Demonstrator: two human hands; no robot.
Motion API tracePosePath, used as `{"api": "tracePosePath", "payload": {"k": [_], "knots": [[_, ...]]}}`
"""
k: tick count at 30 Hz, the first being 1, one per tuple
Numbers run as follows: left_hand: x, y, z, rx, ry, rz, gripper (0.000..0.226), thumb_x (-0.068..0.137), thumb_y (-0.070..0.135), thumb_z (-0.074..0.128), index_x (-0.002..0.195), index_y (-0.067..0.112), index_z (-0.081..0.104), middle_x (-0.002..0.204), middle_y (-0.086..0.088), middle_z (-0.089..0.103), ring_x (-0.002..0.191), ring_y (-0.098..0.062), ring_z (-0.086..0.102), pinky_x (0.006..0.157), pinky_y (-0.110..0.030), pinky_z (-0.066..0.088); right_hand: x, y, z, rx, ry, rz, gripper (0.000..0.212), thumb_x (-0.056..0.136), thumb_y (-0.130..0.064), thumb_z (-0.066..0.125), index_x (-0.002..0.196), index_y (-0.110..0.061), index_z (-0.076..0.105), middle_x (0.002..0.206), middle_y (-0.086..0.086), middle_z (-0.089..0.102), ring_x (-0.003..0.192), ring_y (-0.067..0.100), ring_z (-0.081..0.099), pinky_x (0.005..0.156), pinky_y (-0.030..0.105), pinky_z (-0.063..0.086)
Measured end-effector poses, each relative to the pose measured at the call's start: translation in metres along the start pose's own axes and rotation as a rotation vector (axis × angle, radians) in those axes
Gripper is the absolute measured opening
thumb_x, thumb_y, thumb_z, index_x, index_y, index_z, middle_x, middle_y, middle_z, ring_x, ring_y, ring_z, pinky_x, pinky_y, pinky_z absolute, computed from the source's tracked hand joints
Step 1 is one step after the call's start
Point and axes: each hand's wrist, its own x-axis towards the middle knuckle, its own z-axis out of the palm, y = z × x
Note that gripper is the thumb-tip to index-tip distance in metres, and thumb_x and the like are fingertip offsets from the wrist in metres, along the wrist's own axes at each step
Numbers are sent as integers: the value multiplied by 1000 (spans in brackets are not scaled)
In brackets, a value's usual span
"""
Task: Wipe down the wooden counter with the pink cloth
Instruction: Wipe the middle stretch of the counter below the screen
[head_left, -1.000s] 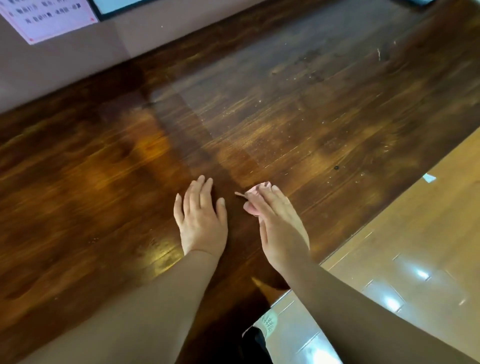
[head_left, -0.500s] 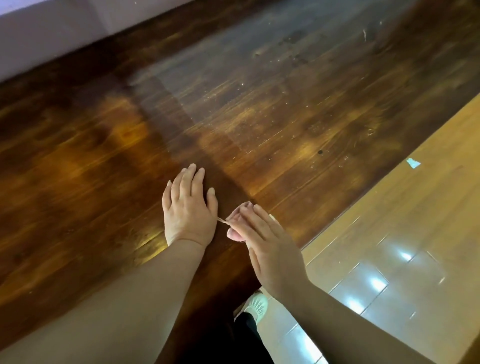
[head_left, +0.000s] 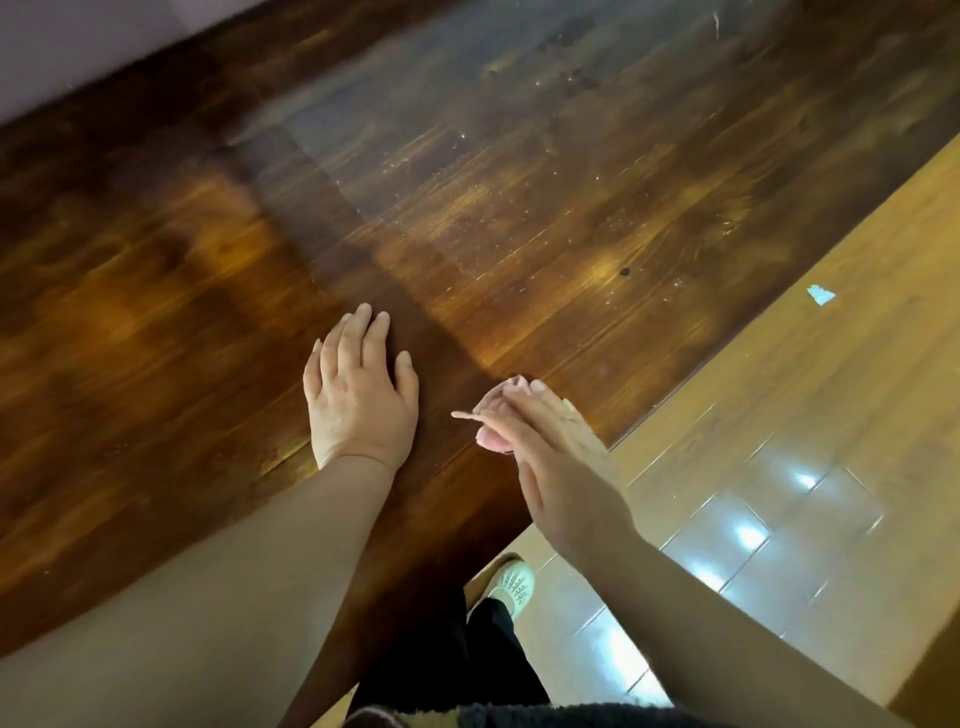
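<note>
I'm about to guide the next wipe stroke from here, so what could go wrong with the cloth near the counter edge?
The pink cloth is bunched small under the right hand at the counter edge; a stroke may push crumbs onto the floor. The specks farther back could be missed. The left hand rests flat, blocking that patch.

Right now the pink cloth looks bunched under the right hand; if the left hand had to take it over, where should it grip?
Probably the thin corner of the pink cloth that pokes out leftward, toward the left hand. Come in from the left, low along the wooden counter, and pinch that corner. The rest is wadded beneath the right hand, whose fingers cover it from above.
</note>
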Motion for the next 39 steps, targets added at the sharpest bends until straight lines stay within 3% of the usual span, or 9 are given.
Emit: {"api": "tracePosePath", "payload": {"k": [5,10,12,16,21,24,28,36,39], "knots": [[0,0,0,8,-6,2,49,103,37,37,148,19,41,157,0,34,147,-19,25,123,-42,16,14,14,-8,-22,120,189,49,99,-4,51,143,-25,54,152,2,47,147,23,33,117,47,34],[-1,1,-1,-5,2,3,49,103,35,39,148,17,42,157,0,35,146,-19,25,123,-42,15,-34,11,6,110,33,13,47,103,-7,45,145,-28,51,156,-1,42,151,19,25,123,39,19],[0,1,-1,-2,-2,5,49,103,35,39,148,17,41,157,0,34,146,-19,24,123,-41,15,-24,31,-3,60,3,-40,48,102,-10,41,145,-27,50,157,2,41,151,21,25,124,43,19],[-1,0,-2,3,-13,6,50,103,36,37,149,18,40,158,1,32,147,-17,22,123,-39,12,-4,53,-13,113,208,182,49,97,2,51,139,-22,57,151,4,48,147,26,33,118,55,29],[-1,2,-4,1,-16,6,50,103,36,37,149,17,40,158,0,33,147,-19,23,123,-41,14,-38,33,6,106,70,73,42,108,-29,31,141,-27,57,155,0,43,150,21,26,116,57,32],[-1,2,-4,0,-9,7,49,103,35,38,148,16,41,157,-1,35,146,-19,25,123,-42,16,-22,54,-11,127,59,64,42,102,-16,40,139,-24,59,155,-1,44,150,19,26,121,52,24],[-1,1,-2,10,-11,7,49,103,36,38,148,17,41,157,0,34,147,-18,24,122,-41,15,13,65,-26,94,235,255,40,100,-1,49,136,-14,60,147,8,52,146,29,34,118,56,27],[0,1,-2,11,-9,3,49,102,36,39,148,17,42,157,-1,35,146,-19,25,122,-41,16,8,32,-18,41,13,31,42,106,-42,37,136,-26,62,146,-3,54,146,16,36,119,46,32],[0,0,-1,18,-5,8,49,102,35,40,148,17,43,157,-1,36,146,-19,26,122,-41,16,27,42,-30,25,32,124,39,105,-33,41,139,-26,59,149,-3,50,147,18,33,121,46,27]]}}
